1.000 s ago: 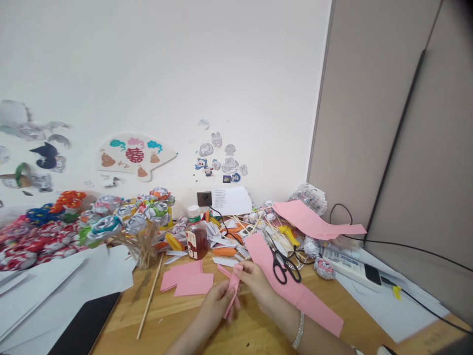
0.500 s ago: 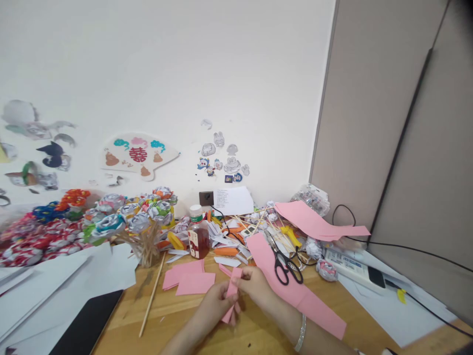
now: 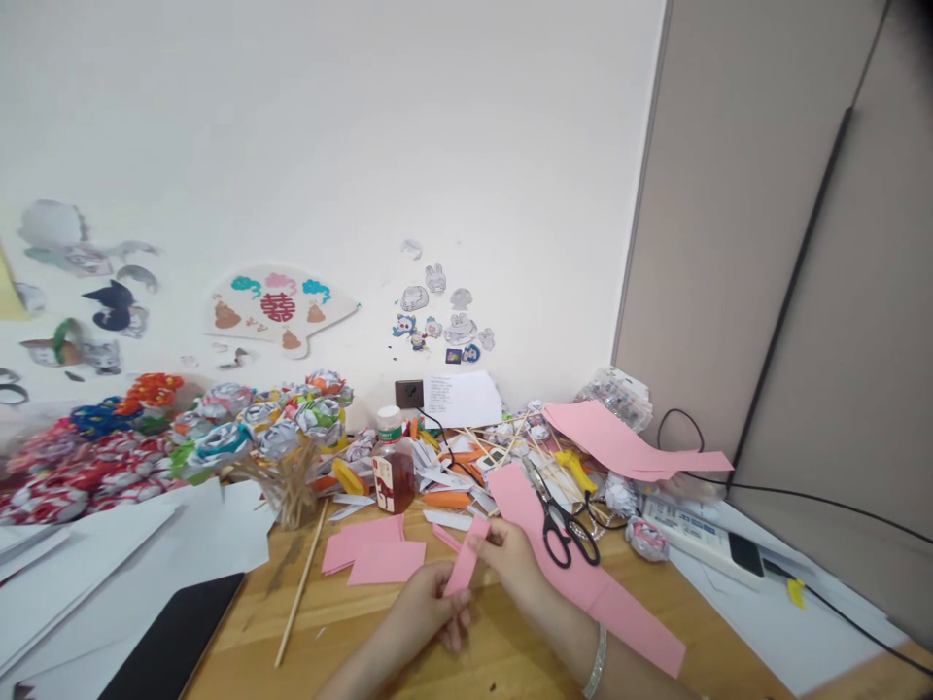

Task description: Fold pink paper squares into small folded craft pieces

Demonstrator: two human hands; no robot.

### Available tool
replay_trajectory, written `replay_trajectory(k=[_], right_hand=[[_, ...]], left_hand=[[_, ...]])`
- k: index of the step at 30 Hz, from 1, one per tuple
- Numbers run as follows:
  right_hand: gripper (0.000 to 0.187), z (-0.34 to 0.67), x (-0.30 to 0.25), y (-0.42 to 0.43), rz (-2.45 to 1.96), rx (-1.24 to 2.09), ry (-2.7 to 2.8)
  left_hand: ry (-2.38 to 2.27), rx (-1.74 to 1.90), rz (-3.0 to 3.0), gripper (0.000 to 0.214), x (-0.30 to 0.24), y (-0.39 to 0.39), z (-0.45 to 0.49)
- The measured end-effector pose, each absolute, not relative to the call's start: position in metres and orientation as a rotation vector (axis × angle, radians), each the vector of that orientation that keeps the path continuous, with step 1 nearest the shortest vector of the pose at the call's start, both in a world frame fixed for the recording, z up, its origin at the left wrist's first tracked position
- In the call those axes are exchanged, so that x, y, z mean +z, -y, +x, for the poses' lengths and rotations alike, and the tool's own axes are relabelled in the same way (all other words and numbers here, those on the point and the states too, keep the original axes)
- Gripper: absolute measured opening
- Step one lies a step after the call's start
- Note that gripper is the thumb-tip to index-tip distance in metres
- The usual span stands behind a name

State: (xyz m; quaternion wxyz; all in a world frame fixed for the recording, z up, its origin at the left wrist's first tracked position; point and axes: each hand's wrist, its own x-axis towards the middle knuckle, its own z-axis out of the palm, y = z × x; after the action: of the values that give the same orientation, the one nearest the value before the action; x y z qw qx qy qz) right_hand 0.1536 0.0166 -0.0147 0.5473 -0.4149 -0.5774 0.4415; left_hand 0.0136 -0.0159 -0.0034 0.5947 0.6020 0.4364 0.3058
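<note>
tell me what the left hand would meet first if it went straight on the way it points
Beyond the narrow pink paper strip it holds, the left hand would probably meet the bare right hand at the strip's far end, though depth is unclear.

Wooden table [image 3: 248,632] bearing pink cards [image 3: 388,564], a stick [image 3: 301,583], perhaps a tablet [image 3: 179,637].

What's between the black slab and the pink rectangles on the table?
A stick on the tabletop lies between slab and rectangles; head view.
</note>
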Motion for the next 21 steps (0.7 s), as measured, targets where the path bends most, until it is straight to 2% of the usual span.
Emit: replay_trajectory(k=[6,11,21], right_hand=[[0.025,0.154,-0.008,-0.014,-1.009,1.053,1.346],[0.031,0.154,-0.005,-0.011,-0.976,1.223,1.436],[0.015,0.153,-0.017,-0.013,-0.968,1.168,1.613]], left_hand=[[-1.029,0.755,1.454,0.018,-0.004,0.018,0.015],[-1.042,0.815,1.461,0.023,-0.005,0.014,0.013],[-1.058,0.828,1.365,0.034,-0.006,0.009,0.012]])
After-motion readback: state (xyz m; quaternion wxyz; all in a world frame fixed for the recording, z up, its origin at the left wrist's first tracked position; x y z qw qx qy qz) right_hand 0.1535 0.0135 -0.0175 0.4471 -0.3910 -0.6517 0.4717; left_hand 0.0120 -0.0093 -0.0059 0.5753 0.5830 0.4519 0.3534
